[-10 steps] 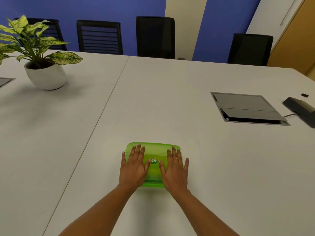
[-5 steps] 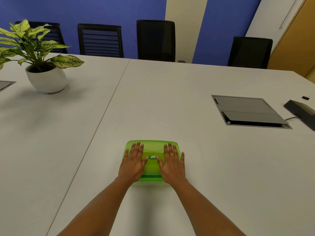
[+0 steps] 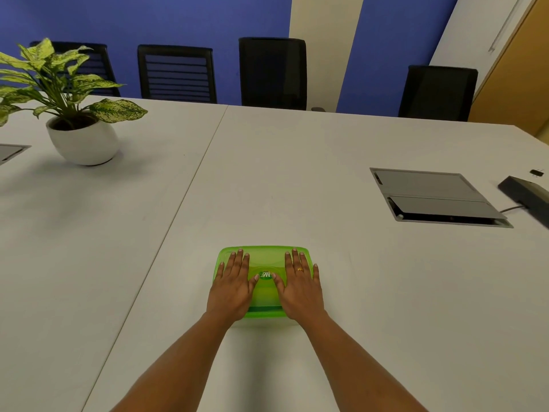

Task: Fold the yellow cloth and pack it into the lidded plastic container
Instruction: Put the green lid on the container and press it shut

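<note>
The translucent green rectangular plastic container (image 3: pixel 264 263), lid on, is lying directly under my palms, its long axis running left to right across me. I am pressing my left hand (image 3: pixel 233 285) and right hand (image 3: pixel 300 288) flat on the lid, fingers spread and gripping nothing, each equally near. The yellow cloth is not showing; I judge it packed inside. A white potted plant (image 3: pixel 83 141) is standing far left beyond the container.

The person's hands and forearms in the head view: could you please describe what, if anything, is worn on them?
Both forearms are bare, with no sleeves, watch or bracelet in view. The right hand wears a small gold ring on one of its fingers. The left hand shows no jewellery. Fingernails are short and look unpainted.
</note>
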